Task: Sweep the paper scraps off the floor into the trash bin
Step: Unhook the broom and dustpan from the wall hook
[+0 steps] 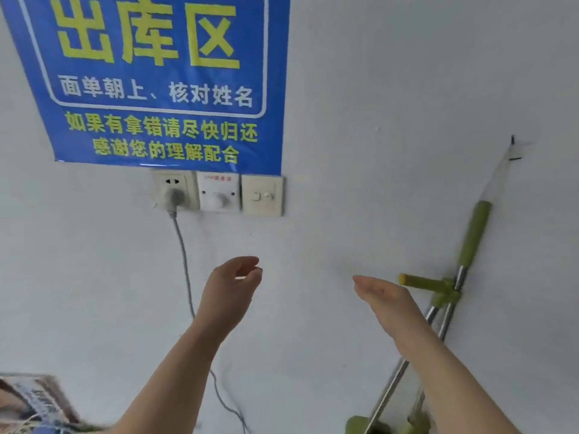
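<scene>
Against the pale grey wall at the right, a long-handled sweeping tool hangs tilted from a small dark hook. It has a green grip at the top and paired metal shafts below. A short green side handle with a yellow tip juts out to the left from the joint. Blurred green parts sit at the shafts' lower end, by the bottom edge.

The person's right hand is raised edge-on just beside the yellow tip, its fingers straight and together, holding nothing. Whether it touches the tip cannot be told. The left hand is lifted well apart from it, with fingers loosely curved, the thumb clear of them, and nothing in it.

Higher on the wall is a blue sign with yellow and white Chinese characters. Just under it sit a socket, a dial plate and a switch plate in a row. A grey plug sits in the socket, and its cord trails down behind the left forearm. A blurred patterned thing fills the lower left corner, too unclear to identify.
</scene>
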Demonstrator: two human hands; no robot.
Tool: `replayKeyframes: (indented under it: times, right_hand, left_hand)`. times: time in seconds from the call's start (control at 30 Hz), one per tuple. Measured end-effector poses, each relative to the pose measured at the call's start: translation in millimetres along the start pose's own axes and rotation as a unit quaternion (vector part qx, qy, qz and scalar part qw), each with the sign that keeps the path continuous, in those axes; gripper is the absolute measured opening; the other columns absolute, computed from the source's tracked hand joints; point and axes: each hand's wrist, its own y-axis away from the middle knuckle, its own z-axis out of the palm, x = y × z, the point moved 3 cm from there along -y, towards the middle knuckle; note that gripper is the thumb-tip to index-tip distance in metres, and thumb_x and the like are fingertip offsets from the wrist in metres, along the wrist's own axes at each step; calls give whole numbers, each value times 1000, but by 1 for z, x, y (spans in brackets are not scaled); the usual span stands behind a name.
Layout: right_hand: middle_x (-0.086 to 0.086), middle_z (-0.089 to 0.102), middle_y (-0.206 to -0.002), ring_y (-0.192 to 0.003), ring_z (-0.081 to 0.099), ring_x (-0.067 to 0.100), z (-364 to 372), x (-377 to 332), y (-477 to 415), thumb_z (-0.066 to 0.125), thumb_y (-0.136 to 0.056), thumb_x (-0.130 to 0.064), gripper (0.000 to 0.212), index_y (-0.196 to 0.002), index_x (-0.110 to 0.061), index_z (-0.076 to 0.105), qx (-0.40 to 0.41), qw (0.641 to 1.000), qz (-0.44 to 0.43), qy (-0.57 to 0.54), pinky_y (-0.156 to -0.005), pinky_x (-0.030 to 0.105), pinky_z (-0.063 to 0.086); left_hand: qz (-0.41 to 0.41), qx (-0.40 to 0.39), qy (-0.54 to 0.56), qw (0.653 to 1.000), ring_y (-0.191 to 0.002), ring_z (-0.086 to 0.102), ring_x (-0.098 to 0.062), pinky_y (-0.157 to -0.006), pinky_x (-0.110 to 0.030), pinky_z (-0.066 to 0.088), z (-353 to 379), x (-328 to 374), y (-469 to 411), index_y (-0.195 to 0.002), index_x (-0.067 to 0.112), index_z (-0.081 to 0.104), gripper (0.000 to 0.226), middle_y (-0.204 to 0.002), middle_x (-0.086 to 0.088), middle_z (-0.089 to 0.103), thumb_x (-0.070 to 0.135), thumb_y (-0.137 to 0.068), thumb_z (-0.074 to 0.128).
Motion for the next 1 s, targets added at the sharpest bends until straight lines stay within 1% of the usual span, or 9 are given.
replayKeyframes:
  times: [0.13,0.23,0.37,0.5,0.6,0.73,0.87,0.93,1.0]
  right_hand:
    - [-27,59,-99,-82,50,-14,-55,6,14,65,-91,-28,27,-118,-27,69,98,995,-1,8,-76,12,39]
    - [-21,60,-86,-65,54,-10,-93,9,20,64,-90,-24,28,-118,-24,70,165,986,1,27,-55,7,38]
    - [-15,65,-88,-69,58,-3,-141,5,14,64,-89,-21,27,-116,-20,72,223,974,11,23,-46,8,41]
    - [8,72,-82,-62,52,8,-186,-1,-5,61,-89,-18,24,-105,-5,73,261,965,15,25,-54,15,41]
    - [13,71,-107,-75,55,10,-211,-4,-25,59,-91,-15,28,-116,-7,70,247,968,16,33,-59,17,41]
    - [2,63,-127,-97,56,10,-238,-11,-55,59,-92,-14,38,-130,-13,63,218,975,-2,43,-66,15,41]
    - [4,62,-131,-110,60,16,-256,-22,-84,59,-93,-15,40,-133,-12,60,189,980,-38,50,-74,16,44]
    - [6,62,-131,-118,59,20,-260,-32,-100,59,-93,-17,40,-132,-12,60,182,980,-60,46,-83,23,46]
    - [5,65,-126,-111,63,17,-263,-47,-117,60,-92,-17,38,-130,-11,62,183,979,-87,28,-86,26,50]
  left_hand:
    - [14,-83,30,996,-95,67,-9,-85,-31,53,48,23,-3,-121,22,65,31,-104,8,71,21,-91,58]
    - [26,-139,34,989,-93,67,-10,-89,-34,53,86,39,-1,-123,20,64,33,-101,7,71,21,-90,57]
    - [39,-199,13,979,-86,65,-6,-73,-23,51,142,58,-1,-128,18,61,39,-101,9,69,21,-89,59]
    - [36,-231,-13,972,-73,58,-4,-59,-17,43,202,72,-8,-132,17,57,44,-107,6,67,23,-89,62]
    - [31,-239,-52,969,-68,57,-8,-51,-16,42,246,78,-17,-134,16,55,46,-116,-1,64,25,-90,63]
    - [25,-253,-108,961,-80,58,-13,-63,-20,45,295,78,-30,-137,11,52,51,-124,-9,62,27,-90,64]
    - [6,-249,-141,958,-98,63,-27,-88,-36,53,324,70,-41,-132,7,56,50,-117,-12,63,26,-87,68]
    - [-22,-250,-131,959,-96,65,-30,-87,-40,56,331,63,-46,-128,5,59,49,-108,-11,63,23,-85,72]
    - [-45,-256,-117,959,-92,67,-29,-80,-37,59,335,58,-48,-123,5,61,46,-105,-12,64,19,-82,74]
